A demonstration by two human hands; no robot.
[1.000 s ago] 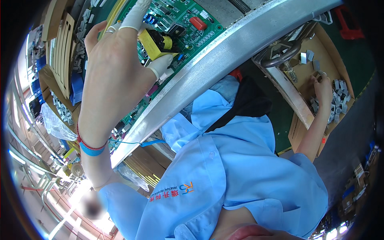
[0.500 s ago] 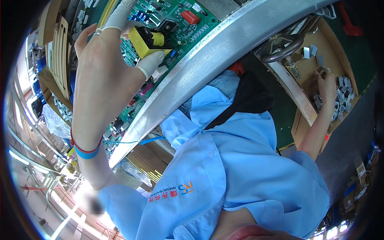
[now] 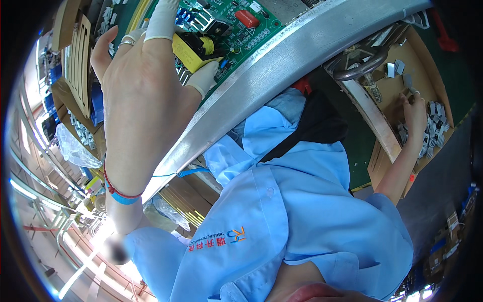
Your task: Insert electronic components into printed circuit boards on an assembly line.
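On a green circuit board at the upper left stands a yellow-sided transformer with a black core. My left hand, in white finger cots, closes around it: the thumb presses its near side and the other fingers lie beyond it, their tips partly hidden. Far off at the right, my right hand reaches into a cardboard box. Its fingers pinch a small grey metal piece. Many similar grey metal pieces are heaped beside that hand.
A broad silver metal rail runs between the board and my body. A curved metal handle hangs by the box. Another box of grey parts and a clear plastic bag are at the left. A blue cord stretches from my wristband.
The whole view has shifted slightly, so board and box appear a little further right. My left hand stays at the transformer, and my right hand stays in the box.
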